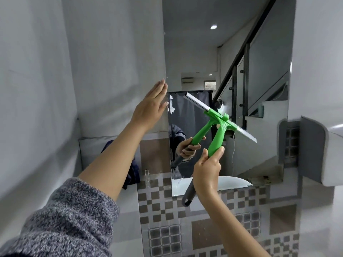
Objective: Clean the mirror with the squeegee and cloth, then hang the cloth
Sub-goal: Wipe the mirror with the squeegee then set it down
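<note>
Squeegee [218, 134] blade lying tilted against mirror [200, 52], mid-glass, right hand [207, 171] wrapping green handle, grey end sticking out below. Left hand [150, 106] flat, fingers spread, holding nothing, bracing on wall at mirror's left edge. Judging: wiping stage under way; white streaks remaining near lower left; cloth wiping and hanging not yet done. Dark cloth [132, 171] hanging low on left. Wall-mounted box [315, 151] crowding right edge; open glass above blade.

Green squeegee [220, 125] pressed blade-first on wall mirror [232, 62], blade tilted from 10 to 4 o'clock; dark cloth [132, 171] at 8 o'clock.
</note>
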`<state>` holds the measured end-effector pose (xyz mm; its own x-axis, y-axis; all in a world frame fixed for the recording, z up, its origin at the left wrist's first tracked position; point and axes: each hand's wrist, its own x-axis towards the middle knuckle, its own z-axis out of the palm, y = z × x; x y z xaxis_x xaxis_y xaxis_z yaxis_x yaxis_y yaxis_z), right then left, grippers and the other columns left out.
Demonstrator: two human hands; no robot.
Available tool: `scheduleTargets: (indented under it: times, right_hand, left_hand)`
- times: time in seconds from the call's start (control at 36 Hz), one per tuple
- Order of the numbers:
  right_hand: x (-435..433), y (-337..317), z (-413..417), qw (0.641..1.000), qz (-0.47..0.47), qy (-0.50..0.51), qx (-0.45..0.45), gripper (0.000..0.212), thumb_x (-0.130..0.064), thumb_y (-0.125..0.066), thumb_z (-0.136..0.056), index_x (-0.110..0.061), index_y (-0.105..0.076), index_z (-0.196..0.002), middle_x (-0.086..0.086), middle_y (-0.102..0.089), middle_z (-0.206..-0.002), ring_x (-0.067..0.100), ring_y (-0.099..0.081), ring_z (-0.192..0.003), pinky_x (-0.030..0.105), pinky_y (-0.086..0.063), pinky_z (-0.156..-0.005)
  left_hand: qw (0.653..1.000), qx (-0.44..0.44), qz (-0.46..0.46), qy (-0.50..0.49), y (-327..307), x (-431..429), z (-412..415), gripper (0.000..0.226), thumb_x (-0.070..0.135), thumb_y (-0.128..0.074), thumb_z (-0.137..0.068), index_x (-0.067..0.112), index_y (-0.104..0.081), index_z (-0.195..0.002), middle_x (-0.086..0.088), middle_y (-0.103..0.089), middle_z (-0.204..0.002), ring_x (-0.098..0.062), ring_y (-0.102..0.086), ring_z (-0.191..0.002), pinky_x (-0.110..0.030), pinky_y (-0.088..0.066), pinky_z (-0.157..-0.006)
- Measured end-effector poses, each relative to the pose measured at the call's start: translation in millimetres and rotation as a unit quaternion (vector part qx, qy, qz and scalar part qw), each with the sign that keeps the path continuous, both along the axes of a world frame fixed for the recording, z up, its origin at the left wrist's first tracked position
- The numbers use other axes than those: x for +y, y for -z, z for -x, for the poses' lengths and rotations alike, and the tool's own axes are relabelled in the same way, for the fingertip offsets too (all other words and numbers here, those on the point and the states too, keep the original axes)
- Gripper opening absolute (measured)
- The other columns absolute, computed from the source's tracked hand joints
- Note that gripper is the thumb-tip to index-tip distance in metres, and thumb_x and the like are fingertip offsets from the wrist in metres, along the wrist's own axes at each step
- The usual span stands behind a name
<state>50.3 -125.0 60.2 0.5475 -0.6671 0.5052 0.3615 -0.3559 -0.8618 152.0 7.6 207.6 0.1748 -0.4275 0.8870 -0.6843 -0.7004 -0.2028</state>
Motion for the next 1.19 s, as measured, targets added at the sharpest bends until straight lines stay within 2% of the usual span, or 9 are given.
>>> scheduleTargets:
  times: [0.11,0.25,0.42,0.58,0.69,0.83,0.92,1.03,1.19]
  right_hand:
    - [2,4,0,1.000,0.019,0.001,0.011,0.056,-0.025,-0.032,-0.099,-0.008,-0.007,-0.145,0.015,-0.054,-0.088,0.028,-0.055,-0.073,0.034,-0.039,-0.058]
    - [5,10,0,0.999,0.035,0.004,0.029,0.056,-0.031,-0.030,-0.098,-0.013,-0.006,-0.145,0.024,-0.059,-0.100,0.038,-0.060,-0.084,0.045,-0.052,-0.063]
    - [7,16,0,0.998,0.050,-0.011,0.042,0.056,-0.031,-0.029,-0.098,-0.012,-0.006,-0.146,0.024,-0.056,-0.112,0.035,-0.057,-0.092,0.035,-0.040,-0.064]
    - [6,31,4,0.992,0.110,-0.005,0.062,0.056,-0.024,-0.031,-0.098,-0.013,-0.004,-0.145,0.018,-0.056,-0.113,0.022,-0.049,-0.079,0.034,-0.038,-0.062]
    - [-1,38,8,0.985,0.149,0.009,0.083,0.055,-0.025,-0.031,-0.098,-0.013,-0.005,-0.145,0.017,-0.057,-0.111,0.025,-0.053,-0.078,0.037,-0.042,-0.061]
    - [-16,42,16,0.974,0.198,0.039,0.100,0.055,-0.024,-0.034,-0.098,-0.011,-0.009,-0.145,0.017,-0.058,-0.112,0.024,-0.050,-0.074,0.034,-0.038,-0.059]
    - [-27,44,21,0.963,0.238,0.064,0.105,0.056,-0.027,-0.035,-0.098,-0.011,-0.011,-0.145,0.015,-0.059,-0.108,0.030,-0.059,-0.078,0.036,-0.043,-0.057]
    - [-52,46,30,0.947,0.290,0.086,0.104,0.054,-0.024,-0.038,-0.097,-0.010,-0.017,-0.144,0.014,-0.061,-0.101,0.027,-0.059,-0.068,0.039,-0.050,-0.053]
    - [-107,44,40,0.902,0.405,0.099,0.108,0.050,-0.017,-0.051,-0.091,-0.008,-0.037,-0.138,0.015,-0.065,-0.087,0.027,-0.058,-0.050,0.018,-0.020,-0.036]
  left_hand:
    - [1.000,-0.009,-0.003,0.000,-4,0,-1,0.055,0.021,-0.044,-0.097,0.009,-0.020,-0.145,-0.001,-0.014,-0.155,-0.012,-0.013,-0.142,-0.024,-0.029,-0.105]
    - [1.000,-0.014,-0.005,0.004,-5,-1,-2,0.054,0.020,-0.046,-0.096,0.008,-0.023,-0.144,-0.003,-0.018,-0.155,-0.014,-0.017,-0.142,-0.028,-0.032,-0.106]
    - [1.000,-0.010,-0.002,0.007,-6,0,0,0.055,0.020,-0.047,-0.096,0.008,-0.023,-0.144,-0.002,-0.018,-0.154,-0.013,-0.017,-0.142,-0.028,-0.031,-0.107]
    - [1.000,-0.006,-0.006,-0.004,-8,0,1,0.055,0.020,-0.047,-0.096,0.008,-0.023,-0.144,-0.003,-0.017,-0.155,-0.013,-0.016,-0.142,-0.027,-0.028,-0.107]
    - [1.000,-0.006,-0.002,-0.004,-7,-2,1,0.053,0.018,-0.047,-0.096,0.006,-0.025,-0.143,-0.005,-0.021,-0.154,-0.016,-0.019,-0.142,-0.029,-0.028,-0.109]
    - [1.000,0.002,0.029,0.003,-1,-9,2,0.051,0.016,-0.044,-0.097,0.004,-0.025,-0.142,-0.007,-0.019,-0.154,-0.017,-0.017,-0.142,-0.021,-0.016,-0.109]
    - [0.998,0.010,0.056,0.011,3,-13,2,0.049,0.012,-0.042,-0.097,0.003,-0.024,-0.142,-0.009,-0.019,-0.154,-0.019,-0.017,-0.142,-0.020,-0.013,-0.111]
    - [0.997,0.011,0.079,0.022,10,-22,1,0.048,0.010,-0.042,-0.097,0.002,-0.027,-0.141,-0.013,-0.021,-0.153,-0.022,-0.018,-0.142,-0.024,-0.016,-0.114]
    - [0.997,0.011,0.081,0.009,26,-34,3,0.059,0.013,-0.048,-0.095,0.005,-0.017,-0.144,-0.009,-0.010,-0.155,-0.020,-0.009,-0.143,-0.019,-0.016,-0.106]
